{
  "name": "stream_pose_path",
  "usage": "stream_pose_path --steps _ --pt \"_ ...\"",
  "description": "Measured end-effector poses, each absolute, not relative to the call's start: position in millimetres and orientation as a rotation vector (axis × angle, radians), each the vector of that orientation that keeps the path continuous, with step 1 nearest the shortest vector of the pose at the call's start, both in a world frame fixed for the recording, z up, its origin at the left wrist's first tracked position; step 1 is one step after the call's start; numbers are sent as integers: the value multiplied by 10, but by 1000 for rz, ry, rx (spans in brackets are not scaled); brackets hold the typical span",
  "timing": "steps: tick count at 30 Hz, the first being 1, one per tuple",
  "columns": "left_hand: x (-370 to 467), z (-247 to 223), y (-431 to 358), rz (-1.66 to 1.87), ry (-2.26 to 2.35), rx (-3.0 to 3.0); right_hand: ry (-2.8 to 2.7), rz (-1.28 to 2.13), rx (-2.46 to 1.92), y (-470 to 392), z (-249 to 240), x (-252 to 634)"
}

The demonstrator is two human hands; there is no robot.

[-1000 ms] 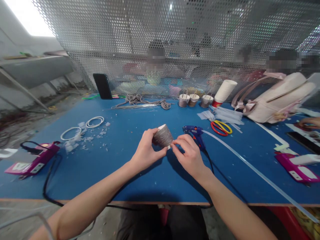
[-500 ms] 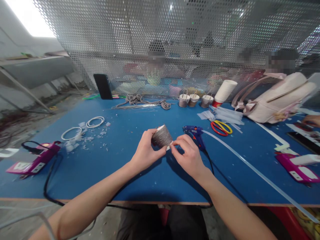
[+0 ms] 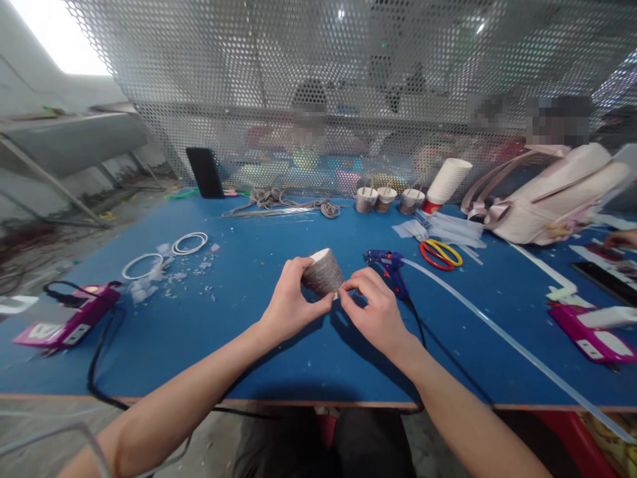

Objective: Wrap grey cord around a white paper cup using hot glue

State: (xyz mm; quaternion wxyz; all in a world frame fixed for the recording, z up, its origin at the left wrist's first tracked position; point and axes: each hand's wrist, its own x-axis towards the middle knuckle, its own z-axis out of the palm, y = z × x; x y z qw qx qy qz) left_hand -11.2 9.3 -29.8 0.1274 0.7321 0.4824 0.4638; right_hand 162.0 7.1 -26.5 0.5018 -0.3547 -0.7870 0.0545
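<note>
A paper cup wrapped in grey cord [image 3: 323, 273] is tilted above the blue table [image 3: 239, 265]. My left hand [image 3: 291, 295] grips it between thumb and fingers from the left. On the other side, the thumb and index finger of my right hand [image 3: 371, 302] are pinched at the cup's lower right edge; what lies between those fingertips is too small to make out. Just right of my right hand rests a blue glue gun [image 3: 393, 265] with a long clear glue stick [image 3: 478, 312] in its back.
Three cord-wrapped cups [image 3: 365, 200], stacked white cups [image 3: 449, 181], red and yellow scissors [image 3: 440, 255] and grey cord [image 3: 271, 198] lie toward the mesh. White rings [image 3: 190, 243] and a purple power strip [image 3: 74, 317] sit left; a pale backpack [image 3: 557, 192] stands right.
The cup has turned very slightly, and the pale bit at its lower edge shows less. Both my hands stay almost where they were.
</note>
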Motion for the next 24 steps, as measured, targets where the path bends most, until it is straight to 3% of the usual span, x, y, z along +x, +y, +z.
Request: stream_pose_path --steps 7,16,24 --pt "-111 -309 106 1473 1410 2082 -1894 99 -856 71 -229 1646" --pt "-200 -271 191 1644 1445 1844 -2113 41 -542 -466 -214 1657" --pt "-255 -225 290 1670 1411 1751 -1904 252 -892 -676 -640 1823"
